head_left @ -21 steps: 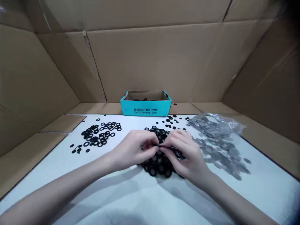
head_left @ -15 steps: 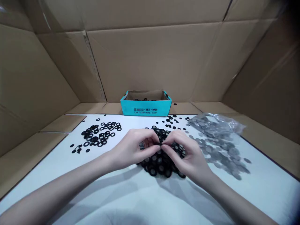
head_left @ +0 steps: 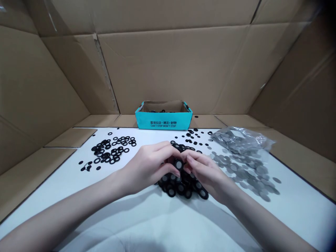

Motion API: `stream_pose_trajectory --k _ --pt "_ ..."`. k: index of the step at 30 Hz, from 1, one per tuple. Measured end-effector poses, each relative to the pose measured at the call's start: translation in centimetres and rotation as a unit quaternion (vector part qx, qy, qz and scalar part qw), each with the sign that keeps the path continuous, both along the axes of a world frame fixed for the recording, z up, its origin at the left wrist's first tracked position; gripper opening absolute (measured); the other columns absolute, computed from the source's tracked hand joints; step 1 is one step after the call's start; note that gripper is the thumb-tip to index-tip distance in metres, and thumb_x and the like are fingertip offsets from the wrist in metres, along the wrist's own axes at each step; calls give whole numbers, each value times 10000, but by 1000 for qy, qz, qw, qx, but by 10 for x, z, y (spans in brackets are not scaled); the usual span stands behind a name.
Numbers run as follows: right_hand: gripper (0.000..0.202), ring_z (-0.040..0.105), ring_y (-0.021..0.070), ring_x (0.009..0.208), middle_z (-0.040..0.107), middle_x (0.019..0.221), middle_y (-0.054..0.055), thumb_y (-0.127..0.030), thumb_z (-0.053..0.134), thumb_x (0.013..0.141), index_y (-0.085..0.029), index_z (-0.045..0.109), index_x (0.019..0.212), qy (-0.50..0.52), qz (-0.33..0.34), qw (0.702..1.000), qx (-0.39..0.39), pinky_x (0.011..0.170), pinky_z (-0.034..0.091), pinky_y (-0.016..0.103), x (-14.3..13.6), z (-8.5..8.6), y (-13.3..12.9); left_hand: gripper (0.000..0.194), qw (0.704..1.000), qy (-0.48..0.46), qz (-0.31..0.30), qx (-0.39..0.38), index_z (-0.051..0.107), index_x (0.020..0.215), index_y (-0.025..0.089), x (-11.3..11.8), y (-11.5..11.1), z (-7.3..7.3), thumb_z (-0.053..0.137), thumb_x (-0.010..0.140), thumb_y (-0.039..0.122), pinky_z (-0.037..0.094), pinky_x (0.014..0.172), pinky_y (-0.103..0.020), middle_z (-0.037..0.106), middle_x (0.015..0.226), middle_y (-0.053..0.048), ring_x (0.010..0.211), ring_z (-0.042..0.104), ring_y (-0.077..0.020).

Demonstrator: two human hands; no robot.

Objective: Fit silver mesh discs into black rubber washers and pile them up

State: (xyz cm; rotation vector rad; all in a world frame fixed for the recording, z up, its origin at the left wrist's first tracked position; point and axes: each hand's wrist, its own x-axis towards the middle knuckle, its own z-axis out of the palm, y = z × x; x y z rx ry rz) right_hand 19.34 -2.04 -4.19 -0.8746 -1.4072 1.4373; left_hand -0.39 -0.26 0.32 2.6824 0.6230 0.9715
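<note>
Between my hands a black ring with a grey disc in its middle is tilted up, its face toward me. My left hand is closed, with thumb below and fingers above, gripping the ring from the left. At the ring's right edge, the bent fingers of my right hand are pinched against it. Directly beneath lies a heap of similar black rings with grey centres, partly hidden by both hands.
Loose black rings lie at left. Grey discs spread at right beside a clear plastic bag of more discs. A turquoise box holding black pieces stands at the back, with small black discs near it. Cardboard walls surround the table.
The ring between my fingers has turned from nearly edge-on to showing its face and grey centre. My fingers have shifted around it, the right hand's now more curled together.
</note>
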Motion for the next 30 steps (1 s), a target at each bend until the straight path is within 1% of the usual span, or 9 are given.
stream_pose_trajectory --k 3,7,13,17,21,24,26,28,30 --pt "347 556 153 833 616 903 23 -487 700 802 -220 629 1012 26 18 1000 1 747 439 270 -1 -1 0 106 1000 11 -7 6 651 953 84 0 0 0 657 847 83 471 662 -192 640 824 -44 705 593 -126" --pt "435 582 140 775 641 852 2 -395 748 788 -253 540 1143 42 32 999 -3 728 455 273 -1 -4 -2 150 999 34 -28 8 636 1035 121 1 0 -1 615 887 112 474 668 -204 639 869 -51 745 595 -140" --pt "517 567 131 746 654 900 11 -389 734 806 -271 459 1227 35 36 999 -4 695 454 279 -2 -5 -2 195 998 55 -2 30 628 994 146 2 2 -5 692 859 271 472 682 -258 636 903 -55 782 586 -171" --pt "510 561 138 754 650 884 10 -419 685 848 -277 419 1260 -1 47 999 25 705 442 289 -1 -4 -3 115 995 75 -1 64 636 1002 146 1 4 -8 588 919 209 459 688 -272 632 926 -65 806 569 -172" --pt "502 553 141 753 621 818 -9 -429 661 864 -273 398 1261 -20 59 997 55 721 439 293 -2 -6 -3 173 990 130 -13 56 650 938 173 0 5 -3 490 917 110 455 735 -277 613 965 -56 862 552 -172" --pt "500 571 158 805 621 854 1 -417 647 872 -277 379 1270 -26 63 996 58 763 459 312 -1 -8 -3 132 988 146 -31 48 638 1014 185 -1 5 1 569 904 164 454 811 -311 608 1014 -67 931 555 -197" --pt "497 578 169 829 622 881 8 -392 642 875 -281 373 1278 -37 56 996 56 775 472 324 -1 -9 -3 186 988 145 -31 45 625 1055 172 -1 5 1 641 881 234 454 824 -332 607 1036 -87 958 556 -221" --pt "484 581 169 811 619 872 5 -362 632 882 -281 370 1282 -49 53 996 55 770 476 327 0 -10 -3 162 988 144 -20 45 629 1016 156 0 5 -1 632 890 257 456 813 -345 608 1036 -101 952 555 -232" --pt "466 593 169 799 621 853 1 -337 611 893 -278 364 1283 -52 60 995 61 771 475 328 0 -11 -4 95 987 151 -19 45 640 958 161 1 6 -4 564 920 204 453 833 -353 612 1032 -97 952 554 -227"
